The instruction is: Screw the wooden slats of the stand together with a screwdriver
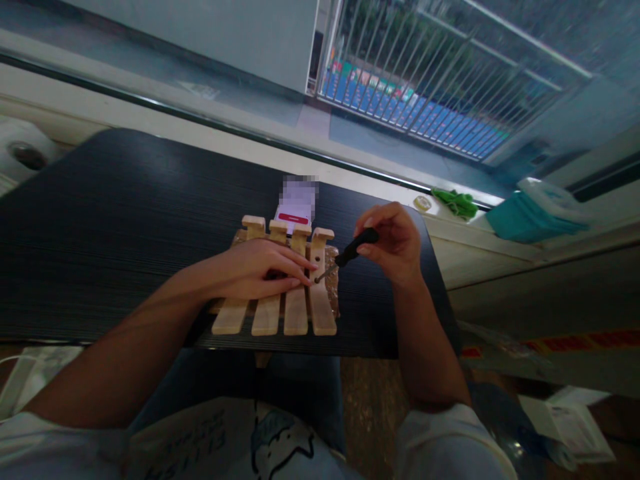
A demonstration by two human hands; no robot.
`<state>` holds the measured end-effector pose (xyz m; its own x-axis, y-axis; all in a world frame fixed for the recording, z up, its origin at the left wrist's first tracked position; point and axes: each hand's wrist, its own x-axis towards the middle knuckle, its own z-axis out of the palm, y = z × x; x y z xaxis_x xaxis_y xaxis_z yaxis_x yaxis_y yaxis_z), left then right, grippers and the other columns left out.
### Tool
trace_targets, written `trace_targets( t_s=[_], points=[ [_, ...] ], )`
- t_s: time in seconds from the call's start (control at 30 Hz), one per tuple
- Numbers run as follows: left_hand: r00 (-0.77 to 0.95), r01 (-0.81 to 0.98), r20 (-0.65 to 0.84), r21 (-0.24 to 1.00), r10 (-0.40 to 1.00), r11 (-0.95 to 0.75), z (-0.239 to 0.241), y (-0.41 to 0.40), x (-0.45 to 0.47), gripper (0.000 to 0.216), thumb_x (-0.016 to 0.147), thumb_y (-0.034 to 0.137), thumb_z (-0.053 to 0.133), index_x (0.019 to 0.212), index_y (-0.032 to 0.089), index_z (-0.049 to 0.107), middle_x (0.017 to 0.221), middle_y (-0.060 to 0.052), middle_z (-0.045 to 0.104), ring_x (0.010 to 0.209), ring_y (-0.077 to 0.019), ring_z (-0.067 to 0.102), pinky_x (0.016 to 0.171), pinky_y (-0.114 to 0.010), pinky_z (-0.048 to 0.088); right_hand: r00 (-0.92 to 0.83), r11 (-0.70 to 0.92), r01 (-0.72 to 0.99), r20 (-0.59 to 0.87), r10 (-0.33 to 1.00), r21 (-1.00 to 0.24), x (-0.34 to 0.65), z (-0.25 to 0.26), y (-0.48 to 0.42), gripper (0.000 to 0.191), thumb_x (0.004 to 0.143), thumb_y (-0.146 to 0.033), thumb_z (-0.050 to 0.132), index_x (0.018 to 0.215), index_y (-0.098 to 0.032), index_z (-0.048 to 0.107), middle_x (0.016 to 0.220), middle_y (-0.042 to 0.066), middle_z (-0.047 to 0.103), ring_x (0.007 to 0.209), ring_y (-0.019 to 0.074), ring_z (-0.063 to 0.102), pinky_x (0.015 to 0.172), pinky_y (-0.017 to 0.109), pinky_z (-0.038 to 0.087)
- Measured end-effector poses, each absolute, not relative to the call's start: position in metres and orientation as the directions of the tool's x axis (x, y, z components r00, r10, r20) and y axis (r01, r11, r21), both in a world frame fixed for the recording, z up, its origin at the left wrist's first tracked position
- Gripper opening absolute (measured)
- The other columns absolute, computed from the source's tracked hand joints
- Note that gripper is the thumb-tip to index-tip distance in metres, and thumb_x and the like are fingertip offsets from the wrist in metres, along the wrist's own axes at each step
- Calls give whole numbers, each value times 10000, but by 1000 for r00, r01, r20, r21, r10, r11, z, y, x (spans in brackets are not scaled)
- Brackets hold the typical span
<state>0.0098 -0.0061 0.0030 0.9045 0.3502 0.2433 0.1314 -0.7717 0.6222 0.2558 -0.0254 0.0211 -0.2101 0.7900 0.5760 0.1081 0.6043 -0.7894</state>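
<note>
Several pale wooden slats with hooked far ends form a wooden rack on the dark table, near its front edge. My left hand lies flat across the slats, fingers stretched toward the rightmost one and covering the middle of the others. In my right hand is a screwdriver with a black handle, gripped between thumb and fingers. Its shaft slants down to the left, and the tip meets the rightmost slat at a hole or screw beside my left fingertips. Another dark hole shows farther up that slat. Crinkled clear plastic lies under the rack.
A phone with a lit screen lies just beyond the rack on the black table. On the window sill to the right are a tape roll, a green cloth and a teal box. A white roll stands far left.
</note>
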Motion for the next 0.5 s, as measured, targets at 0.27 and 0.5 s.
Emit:
trace_targets(
  t_s=[0.27,0.5],
  points=[
    [910,132,237,615,341,-778,3,-5,11,263,910,188,526,1004,194,772,1198,-73,709,1060,-189,692,920,-285,526,-247,647,39,620,744,-761,258,21,-25,255,704,-361,776,854,-287,583,762,-39,597,663,113,570,530,260,485],
    [909,145,221,626,352,-766,3,-6,9,255,912,195,533,1009,194,769,1208,-69,705,1092,-185,677,951,-288,511,-289,552,84,510,810,-829,263,24,-32,171,792,-302,677,947,-271,612,942,2,707,812,147,673,626,295,541]
  ],
)
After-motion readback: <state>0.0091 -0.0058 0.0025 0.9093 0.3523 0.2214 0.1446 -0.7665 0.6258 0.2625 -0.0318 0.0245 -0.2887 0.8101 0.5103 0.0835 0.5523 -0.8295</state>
